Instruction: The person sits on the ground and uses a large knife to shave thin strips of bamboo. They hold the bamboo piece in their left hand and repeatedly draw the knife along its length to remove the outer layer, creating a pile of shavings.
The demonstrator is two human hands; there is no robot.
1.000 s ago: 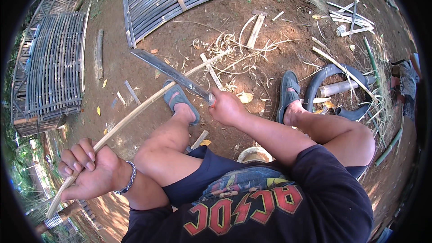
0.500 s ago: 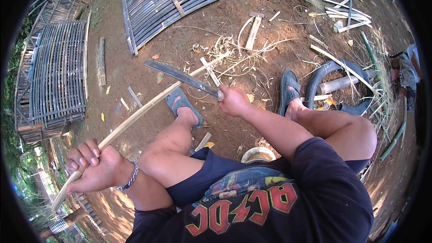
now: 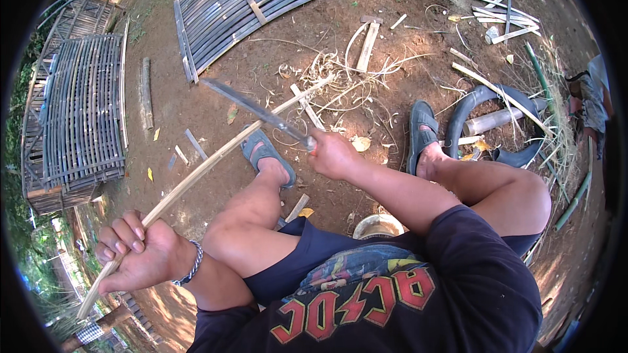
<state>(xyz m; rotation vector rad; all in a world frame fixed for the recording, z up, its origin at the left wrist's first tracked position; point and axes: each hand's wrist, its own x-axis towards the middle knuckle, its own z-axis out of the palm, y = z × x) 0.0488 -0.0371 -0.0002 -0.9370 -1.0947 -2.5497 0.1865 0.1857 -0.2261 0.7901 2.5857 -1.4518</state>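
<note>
My left hand (image 3: 145, 248), with a chain bracelet at its wrist, is wrapped round the lower end of a long pale bamboo strip (image 3: 200, 171). The strip slants up and away to the right, its far end over a heap of curly shavings (image 3: 327, 68). In my right hand (image 3: 335, 155) is the handle of a long-bladed machete (image 3: 252, 106). Its blade points to the far left and crosses the strip, seemingly against it, near my left sandal. The handle is mostly hidden by my fingers.
A slatted bamboo panel (image 3: 222, 16) lies on the dirt ahead; another slatted bamboo structure (image 3: 85, 101) stands left. Cut strips (image 3: 507, 16) lie far right. Near my right foot are a black rubber tube (image 3: 461, 117) and a bamboo length (image 3: 500, 119). A bucket (image 3: 378, 226) stands between my legs.
My right hand has shifted slightly left, carrying the machete with it, and the blade now looks turned more edge-on. My left hand and the bamboo strip have barely moved.
</note>
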